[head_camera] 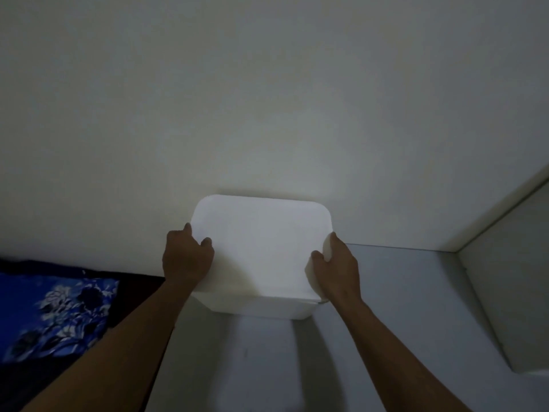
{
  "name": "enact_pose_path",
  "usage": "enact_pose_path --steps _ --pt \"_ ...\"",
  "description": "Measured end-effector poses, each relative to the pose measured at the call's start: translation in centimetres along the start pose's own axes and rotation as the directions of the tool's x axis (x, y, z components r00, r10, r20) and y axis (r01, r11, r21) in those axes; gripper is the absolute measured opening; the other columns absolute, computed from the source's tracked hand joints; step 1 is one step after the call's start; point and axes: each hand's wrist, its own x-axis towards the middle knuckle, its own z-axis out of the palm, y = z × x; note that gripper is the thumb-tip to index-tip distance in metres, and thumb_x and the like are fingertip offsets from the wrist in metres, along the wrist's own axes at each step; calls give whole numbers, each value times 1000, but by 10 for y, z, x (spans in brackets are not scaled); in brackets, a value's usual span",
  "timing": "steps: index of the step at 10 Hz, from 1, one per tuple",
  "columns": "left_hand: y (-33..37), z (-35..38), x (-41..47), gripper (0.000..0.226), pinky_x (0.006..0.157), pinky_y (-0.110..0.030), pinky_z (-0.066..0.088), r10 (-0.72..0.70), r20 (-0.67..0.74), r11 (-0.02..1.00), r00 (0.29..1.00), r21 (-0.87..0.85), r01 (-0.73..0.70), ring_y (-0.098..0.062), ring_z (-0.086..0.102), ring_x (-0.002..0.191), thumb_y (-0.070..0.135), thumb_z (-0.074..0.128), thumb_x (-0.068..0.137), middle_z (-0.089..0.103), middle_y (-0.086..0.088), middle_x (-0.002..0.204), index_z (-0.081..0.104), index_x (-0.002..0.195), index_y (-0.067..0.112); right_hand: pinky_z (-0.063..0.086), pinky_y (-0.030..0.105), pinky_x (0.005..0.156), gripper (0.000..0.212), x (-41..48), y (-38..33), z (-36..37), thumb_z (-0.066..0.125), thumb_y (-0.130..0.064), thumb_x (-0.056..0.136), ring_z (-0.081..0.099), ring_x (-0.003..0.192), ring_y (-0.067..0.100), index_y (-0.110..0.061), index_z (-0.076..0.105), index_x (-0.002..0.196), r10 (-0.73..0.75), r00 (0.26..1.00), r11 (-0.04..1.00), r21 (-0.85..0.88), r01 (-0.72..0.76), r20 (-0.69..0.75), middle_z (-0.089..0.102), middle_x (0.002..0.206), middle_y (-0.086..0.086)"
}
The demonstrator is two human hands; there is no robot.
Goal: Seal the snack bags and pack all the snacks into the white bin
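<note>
the white bin (261, 251) is gripped at both sides by the left hand (187, 257) and right hand (335, 266), fingers curled round it, seemingly being positioned; snacks, unseen, must be fetched next.

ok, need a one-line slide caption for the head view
Both hands, left hand and right hand, grip opposite sides of the lidded white bin on a pale surface against the wall.

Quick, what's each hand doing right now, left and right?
Left hand: closed on the left edge of the white bin.
Right hand: closed on the bin's right edge.
</note>
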Motion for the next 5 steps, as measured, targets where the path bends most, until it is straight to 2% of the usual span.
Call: enact_pose_path --steps 1,2,3,4,5 --pt "-3 4 2 67 106 -42 37 42 63 999 997 32 -44 -35 43 131 33 49 97 35 -20 148 24 154 7 22 26 115 65 -2 -1 7 49 -21 100 28 147 23 -7 20 156 -23 1000 998 -62 24 11 24 162 8" --pt "-5 7 2 68 106 -46 36 42 136 998 990 35 -47 -39 41 134 36 41 100 25 -15 157 11 156 10 27 33 115 64 -5 -1 12 37 -24 103 24 149 24 -10 7 158 -30 996 983 -177 44 81 6 166 5" --pt "-11 12 -1 69 106 -50 36 89 121 991 989 91 -101 -42 39 133 40 38 101 22 -16 159 9 156 10 24 38 117 63 -2 -3 8 31 -29 105 15 151 28 -9 0 157 -31 985 958 -276 78 171 -4 166 10" --pt "-11 4 -3 68 114 -53 23 112 179 973 977 179 -144 -38 21 145 49 31 101 13 -16 162 9 157 18 19 45 120 65 -7 -8 2 33 -37 105 9 152 29 -6 8 156 14 982 949 -313 46 187 0 165 15" --pt "-30 0 -21 64 118 -54 17 194 180 966 964 138 -220 -36 12 149 57 24 99 10 -17 163 22 155 26 23 40 119 62 -18 -27 -20 43 -45 102 25 148 26 -13 30 153 -20 986 947 -314 71 164 24 162 10"
